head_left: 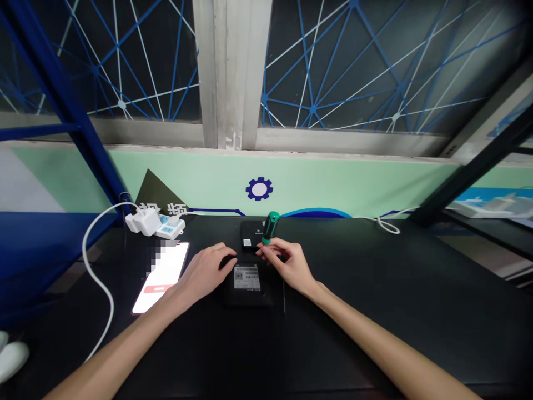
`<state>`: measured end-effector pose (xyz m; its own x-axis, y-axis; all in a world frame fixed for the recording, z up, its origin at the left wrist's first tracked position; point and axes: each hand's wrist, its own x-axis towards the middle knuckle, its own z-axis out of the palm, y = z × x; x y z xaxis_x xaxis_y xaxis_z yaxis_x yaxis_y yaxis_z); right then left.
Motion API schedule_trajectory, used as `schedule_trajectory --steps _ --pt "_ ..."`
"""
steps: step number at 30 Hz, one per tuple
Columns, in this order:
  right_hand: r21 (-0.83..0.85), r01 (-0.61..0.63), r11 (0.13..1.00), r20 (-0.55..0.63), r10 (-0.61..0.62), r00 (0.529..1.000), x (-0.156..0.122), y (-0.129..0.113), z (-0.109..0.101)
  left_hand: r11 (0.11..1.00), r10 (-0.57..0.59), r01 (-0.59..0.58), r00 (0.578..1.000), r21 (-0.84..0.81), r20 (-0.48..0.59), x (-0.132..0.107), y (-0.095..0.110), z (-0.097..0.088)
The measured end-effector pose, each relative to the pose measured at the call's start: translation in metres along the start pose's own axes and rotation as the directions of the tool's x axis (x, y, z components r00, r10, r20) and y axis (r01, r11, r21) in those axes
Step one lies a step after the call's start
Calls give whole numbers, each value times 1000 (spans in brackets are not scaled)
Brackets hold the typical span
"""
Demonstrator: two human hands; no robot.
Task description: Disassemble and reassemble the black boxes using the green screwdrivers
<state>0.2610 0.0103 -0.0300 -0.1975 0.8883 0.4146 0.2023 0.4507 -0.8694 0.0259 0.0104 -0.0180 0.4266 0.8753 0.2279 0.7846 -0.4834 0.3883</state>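
My right hand (289,261) grips a screwdriver (270,226) with a green and black handle, which points up and leans slightly right. Its shaft is hidden by the fingers. Below and to the left of that hand lies a flat black device (247,298) bearing a white printed label. At this device's far left corner is my left hand (210,269), fingers curled and the thumb and index tips close together; what they pinch, if anything, cannot be made out. Just beyond both hands sits a second black box (252,229) with a small white sticker. A thin rod (284,297) lies beside the labelled device.
A lit phone (164,278) lies left of my left hand. Behind it are a white power strip (170,226) and a plugged-in charger (144,221), with a white cable (109,291) curving forward. Another cable (387,225) rests by the wall. Blue and black frame posts flank the black table.
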Motion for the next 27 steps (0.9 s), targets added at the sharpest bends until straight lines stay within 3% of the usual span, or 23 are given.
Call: schedule_trajectory --steps 9,17,27 --pt "-56 25 998 -60 -28 998 1 0 1 1000 -5 5 1000 0 -2 0 0 0" --pt "-19 2 1000 6 -2 1000 -2 0 0 1000 -4 4 1000 7 -7 0 1 0" --pt "-92 21 996 -36 -24 999 1 0 -1 1000 -13 13 1000 6 9 0 2 -2"
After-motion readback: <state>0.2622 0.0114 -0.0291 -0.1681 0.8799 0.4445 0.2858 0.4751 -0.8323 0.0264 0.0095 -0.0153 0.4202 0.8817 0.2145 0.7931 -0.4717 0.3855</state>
